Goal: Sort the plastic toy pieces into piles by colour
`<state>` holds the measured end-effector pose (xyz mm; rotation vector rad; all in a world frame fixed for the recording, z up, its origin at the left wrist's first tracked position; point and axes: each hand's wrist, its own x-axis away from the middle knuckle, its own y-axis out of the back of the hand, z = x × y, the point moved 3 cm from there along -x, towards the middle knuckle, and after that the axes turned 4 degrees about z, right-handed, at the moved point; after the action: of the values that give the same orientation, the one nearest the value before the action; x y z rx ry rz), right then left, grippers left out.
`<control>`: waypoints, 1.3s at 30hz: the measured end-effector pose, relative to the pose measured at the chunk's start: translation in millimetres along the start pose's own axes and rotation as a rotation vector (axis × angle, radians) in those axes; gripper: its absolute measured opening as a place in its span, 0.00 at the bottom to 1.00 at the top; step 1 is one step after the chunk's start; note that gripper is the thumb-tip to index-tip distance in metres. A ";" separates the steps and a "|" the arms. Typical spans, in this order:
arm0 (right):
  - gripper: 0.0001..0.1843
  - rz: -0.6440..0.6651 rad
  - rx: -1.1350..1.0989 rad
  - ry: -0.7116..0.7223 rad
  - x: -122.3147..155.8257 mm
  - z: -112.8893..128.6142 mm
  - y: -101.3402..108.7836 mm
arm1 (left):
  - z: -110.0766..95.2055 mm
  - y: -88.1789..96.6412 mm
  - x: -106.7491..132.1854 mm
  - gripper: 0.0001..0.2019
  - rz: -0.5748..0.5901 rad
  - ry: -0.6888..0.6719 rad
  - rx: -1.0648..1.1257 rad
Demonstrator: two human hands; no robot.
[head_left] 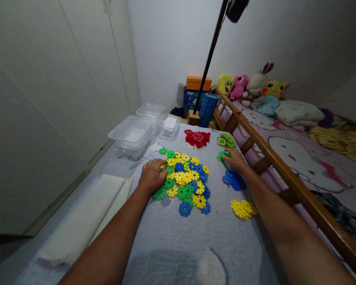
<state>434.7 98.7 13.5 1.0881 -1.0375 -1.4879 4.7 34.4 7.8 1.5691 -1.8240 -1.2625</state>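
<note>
A bed (320,154) with toys (240,85) on it is on the right, and a grey cloth (172,241) lies in front. On the cloth is a big mixed pile (186,178) of yellow, blue and green discs. The left hand (152,176) has bent fingers on the pile's left side; I can't tell if it grips one. The right hand (235,158) has its fingertips on some green discs (222,156), and I can't tell if it is pinching any.

The light green pile (225,140) is just past that hand, so a little push could mix the two greens. The right arm is close beside the blue pile (235,181) and the yellow pile (242,209), so a low swing could scatter them. The discs have slots, so one might catch and drag another. The red pile (197,138) sits farther away, so it looks safer.
</note>
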 end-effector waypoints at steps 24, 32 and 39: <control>0.16 0.055 -0.061 0.192 63.4 12.9 27.7 | -0.4 0.9 -0.7 0.16 0.026 0.013 -0.019; 0.19 0.172 0.011 0.232 119.8 26.2 10.8 | 3.4 -2.2 -0.3 0.16 -0.002 0.003 -0.012; 0.23 0.090 -0.103 0.206 127.8 22.4 22.8 | 2.7 0.8 0.8 0.17 -0.002 -0.005 0.031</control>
<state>403.1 -28.7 24.1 1.0815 -0.8461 -1.3130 1.9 34.6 6.9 1.5861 -1.8534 -1.2458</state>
